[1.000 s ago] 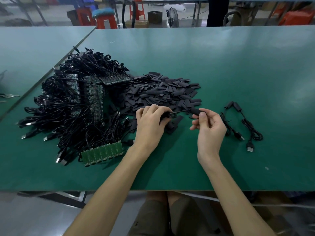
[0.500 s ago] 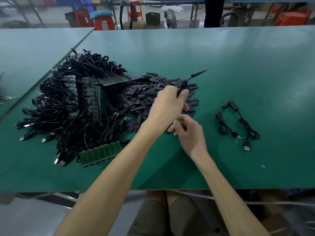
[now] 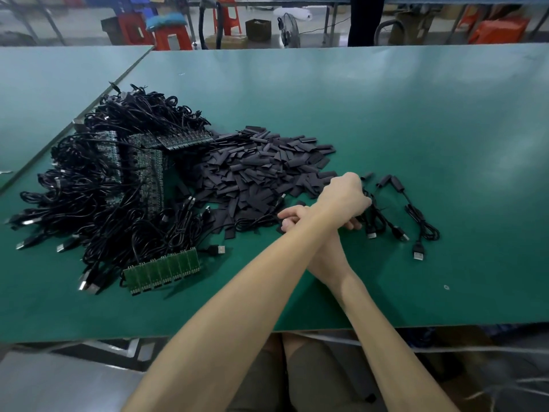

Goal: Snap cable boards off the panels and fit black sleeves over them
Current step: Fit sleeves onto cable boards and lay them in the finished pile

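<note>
The last second closed one cycle. A second ago both hands worked a single cable in front of the sleeve pile, drawing a sleeve over its board. Half a second ago the left hand lifted that cable and swung it rightward while the right hand slid under it. Now the arms are crossed.

The left hand (image 3: 344, 194) has reached over the right forearm, its back to the camera and its fingers curled. It appears to grip the sleeved cable (image 3: 375, 217), which lies on the bench (image 3: 416, 114) just right of its knuckles. Just beyond that sit the two finished cables (image 3: 416, 215), so three USB plugs now show there where two showed before.

The right hand (image 3: 328, 246) lies mostly under the left forearm. Only its fingers (image 3: 289, 217) show, on the left side of that arm at the near edge of the black sleeves (image 3: 267, 171). Whether they hold a sleeve cannot be told.

For the task, this looks like one more board sleeved and set aside, with the right hand probably going for the next part. Much remains. Well left of both hands, a panel (image 3: 162, 270) of unsnapped boards lies at the near edge of the heap of cables (image 3: 98, 185), and more panels sit within that heap.
</note>
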A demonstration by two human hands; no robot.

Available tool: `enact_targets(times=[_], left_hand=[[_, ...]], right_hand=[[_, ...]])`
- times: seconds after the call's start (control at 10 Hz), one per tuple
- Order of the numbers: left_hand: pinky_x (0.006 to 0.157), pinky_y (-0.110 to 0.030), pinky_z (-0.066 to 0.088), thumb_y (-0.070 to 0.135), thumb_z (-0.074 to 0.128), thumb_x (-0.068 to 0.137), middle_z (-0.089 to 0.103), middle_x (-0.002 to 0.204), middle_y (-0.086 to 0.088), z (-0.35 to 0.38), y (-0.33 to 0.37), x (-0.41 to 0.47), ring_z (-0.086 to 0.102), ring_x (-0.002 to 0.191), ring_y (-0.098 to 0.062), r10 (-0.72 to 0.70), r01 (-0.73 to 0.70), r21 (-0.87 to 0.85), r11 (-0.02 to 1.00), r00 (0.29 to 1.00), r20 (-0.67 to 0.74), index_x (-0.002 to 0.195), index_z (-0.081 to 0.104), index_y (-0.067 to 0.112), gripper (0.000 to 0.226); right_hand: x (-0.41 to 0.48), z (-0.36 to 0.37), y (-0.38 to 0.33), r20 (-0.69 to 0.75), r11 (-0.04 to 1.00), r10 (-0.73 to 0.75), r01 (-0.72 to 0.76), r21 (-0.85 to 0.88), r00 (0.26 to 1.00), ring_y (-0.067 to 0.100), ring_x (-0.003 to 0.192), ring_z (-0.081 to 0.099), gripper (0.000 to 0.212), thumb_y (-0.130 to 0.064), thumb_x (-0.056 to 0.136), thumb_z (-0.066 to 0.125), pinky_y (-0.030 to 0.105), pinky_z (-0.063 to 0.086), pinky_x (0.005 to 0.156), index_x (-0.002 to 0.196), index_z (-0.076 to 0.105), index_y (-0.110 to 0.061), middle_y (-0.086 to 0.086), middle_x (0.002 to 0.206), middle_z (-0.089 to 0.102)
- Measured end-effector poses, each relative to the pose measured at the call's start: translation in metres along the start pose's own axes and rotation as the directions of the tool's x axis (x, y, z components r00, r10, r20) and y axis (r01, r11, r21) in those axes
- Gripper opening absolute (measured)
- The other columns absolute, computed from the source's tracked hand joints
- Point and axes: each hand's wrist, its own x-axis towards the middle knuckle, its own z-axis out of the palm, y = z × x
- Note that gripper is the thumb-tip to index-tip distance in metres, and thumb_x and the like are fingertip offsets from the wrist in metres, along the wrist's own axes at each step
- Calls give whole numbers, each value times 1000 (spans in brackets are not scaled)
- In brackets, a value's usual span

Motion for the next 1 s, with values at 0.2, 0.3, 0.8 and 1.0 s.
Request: enact_targets(times=[0.2, 0.3, 0.8, 1.0], left_hand=[[56, -34, 62, 7, 64, 96, 70, 59, -16, 6, -3, -4, 72, 52, -25, 74, -74, 9, 997, 997, 13, 72, 46, 6, 30], [56, -31, 61, 6, 66, 94, 70, 58, -15, 9, -2, -2, 72, 51, -22, 97, -97, -3, 995, 995, -8, 75, 46, 6, 28], [74, -34, 60, 8, 56, 96, 75, 95, -2, -10, -3, -20, 74, 73, -15, 233, -240, -43, 970, 964, -131, 114, 71, 14, 24], [91, -37, 55, 15, 59, 98, 73, 107, 5, -64, -43, -76, 66, 98, -13, 244, -221, 110, 969, 924, -294, 112, 72, 20, 20]], right_hand=[[4, -1, -7, -25, 997, -80, 80, -10, 996, 19, 105, 63, 18, -9, 104, 56, 41, 52, 94, 121, 63, -8, 5, 112, 66], [6, 0, -9, -64, 994, -68, 73, 81, 996, 16, 97, 65, 12, -13, 104, 58, 36, 53, 89, 114, 65, -11, 5, 105, 67], [6, 1, -1, -23, 1000, 2, -3, -28, 1000, 20, 94, 60, 24, 0, 96, 64, 39, 53, 92, 120, 67, -2, 5, 108, 67], [18, 1, -2, -115, 984, 7, -27, -173, 993, 9, 59, 47, 36, -15, 96, 59, 15, 31, 53, 66, 44, -30, -11, 63, 53]])
